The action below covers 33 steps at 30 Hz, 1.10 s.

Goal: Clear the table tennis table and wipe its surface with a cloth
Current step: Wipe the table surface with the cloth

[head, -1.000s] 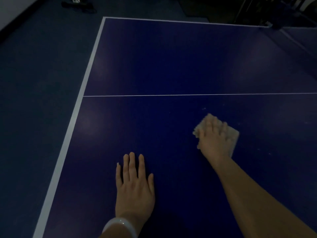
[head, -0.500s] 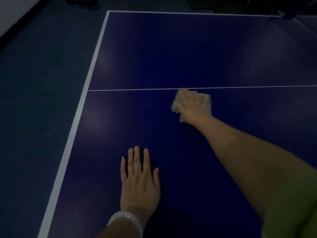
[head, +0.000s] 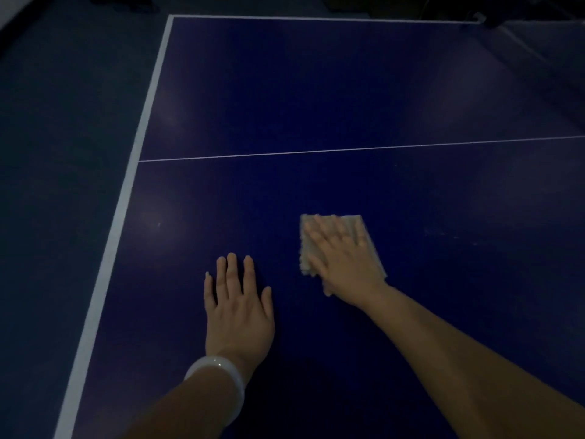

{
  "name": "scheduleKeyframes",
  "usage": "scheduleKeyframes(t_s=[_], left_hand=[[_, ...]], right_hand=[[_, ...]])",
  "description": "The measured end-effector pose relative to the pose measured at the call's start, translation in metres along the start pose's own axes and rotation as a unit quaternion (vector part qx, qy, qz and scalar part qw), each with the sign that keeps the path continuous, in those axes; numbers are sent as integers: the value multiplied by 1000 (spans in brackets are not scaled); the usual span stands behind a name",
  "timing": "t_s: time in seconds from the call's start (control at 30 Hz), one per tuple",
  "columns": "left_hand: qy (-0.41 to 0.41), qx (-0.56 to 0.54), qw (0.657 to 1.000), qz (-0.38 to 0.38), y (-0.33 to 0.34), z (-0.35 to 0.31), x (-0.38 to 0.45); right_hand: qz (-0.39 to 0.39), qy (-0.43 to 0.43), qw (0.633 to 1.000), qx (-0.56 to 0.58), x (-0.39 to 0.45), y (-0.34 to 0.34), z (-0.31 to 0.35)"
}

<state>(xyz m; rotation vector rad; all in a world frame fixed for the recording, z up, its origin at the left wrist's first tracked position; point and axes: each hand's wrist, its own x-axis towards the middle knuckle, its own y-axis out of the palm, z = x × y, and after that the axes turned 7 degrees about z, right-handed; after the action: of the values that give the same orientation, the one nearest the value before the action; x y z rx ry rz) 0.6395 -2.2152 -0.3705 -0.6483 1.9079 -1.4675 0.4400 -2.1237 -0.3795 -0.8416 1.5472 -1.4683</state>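
Under right hand, cloth

Two bare forearms enter from the lower edge of the view, neither covered by a sleeve. The left hand carries no rings that can be made out; its nails are short and unpainted as far as the dim light allows. A smooth, pale, translucent bangle encircles the left wrist, glossy with small highlights. The right hand and wrist are unadorned.
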Motion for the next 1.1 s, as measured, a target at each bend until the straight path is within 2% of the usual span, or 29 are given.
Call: scheduleKeyframes(t_s=[0.03,0.07,0.13,0.17,0.2,0.23,0.3,0.37,0.43,0.5,0.6,0.67,0.8,1.0,1.1], left_hand=[[-1,-3,1000,0,0,0,0],[-1,-4,1000,1,1,0,-1],[1,-7,1000,1,2,1,0],[1,-8,1000,1,3,1,0],[0,-8,1000,-1,3,1,0],[-1,-9,1000,-5,3,1,0],[1,-9,1000,-13,4,1,0],[7,-11,1000,-23,5,2,0],[11,-11,999,-32,7,3,0],[10,-13,999,-36,8,4,2],[16,-22,999,-37,9,6,1],[28,-42,998,-39,8,10,1],[42,-117,992,-7,-3,15,-9],[111,-32,993,35,28,-38,-142],[125,-17,990,61,44,-68,-202]], right_hand=[[-14,52,998,-25,-11,0,-24],[-30,142,989,-28,-22,-1,-50],[-3,336,938,83,-42,-7,-84],[19,392,907,152,-48,-9,-84],[14,409,896,174,-52,-7,-72],[-8,397,902,168,-56,-4,-53],[-32,293,946,135,-66,2,-1],[-5,138,987,85,-91,10,49],[31,49,997,43,-125,17,65],[52,68,996,35,-152,17,46],[70,226,968,80,-173,9,12],[69,281,954,74,-175,7,10],[80,282,951,97,-174,3,17],[78,274,948,140,-175,2,18],[62,181,976,104,-207,10,19]])
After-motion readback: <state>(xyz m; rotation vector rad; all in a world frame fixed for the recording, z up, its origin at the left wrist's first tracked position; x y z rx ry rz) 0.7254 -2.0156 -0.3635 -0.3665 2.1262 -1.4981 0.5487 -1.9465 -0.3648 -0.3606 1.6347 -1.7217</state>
